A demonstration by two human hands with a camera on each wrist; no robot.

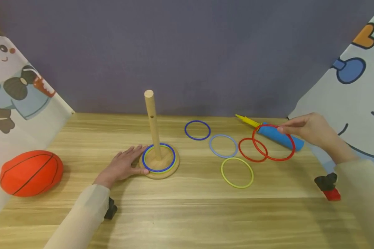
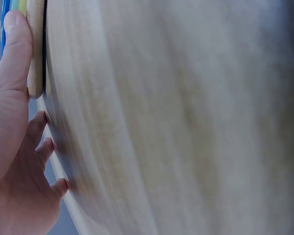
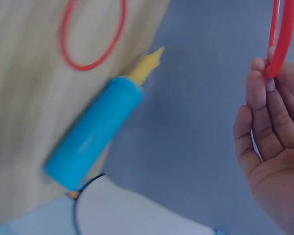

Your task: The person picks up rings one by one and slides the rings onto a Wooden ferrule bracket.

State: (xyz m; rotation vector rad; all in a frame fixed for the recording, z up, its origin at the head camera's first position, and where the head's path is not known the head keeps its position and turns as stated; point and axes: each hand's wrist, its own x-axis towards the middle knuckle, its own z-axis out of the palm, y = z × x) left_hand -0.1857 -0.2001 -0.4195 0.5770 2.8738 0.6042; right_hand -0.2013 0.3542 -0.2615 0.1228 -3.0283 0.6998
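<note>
A wooden ring-toss stand rises from a round base, where a dark blue ring lies over a yellow-green one around the post. My left hand rests at the base's left side, fingers spread; in the left wrist view its thumb lies against the base edge and rings. My right hand pinches a red ring between thumb and fingers, raised above the table. Beneath it, a second red ring lies beside a light blue ring, a yellow ring and a dark blue ring.
Under the right hand lies a blue pump with a yellow nozzle, near the table's back edge. An orange toy basketball sits at the far left. A grey panel stands behind the wooden table, with cartoon-printed panels on both sides.
</note>
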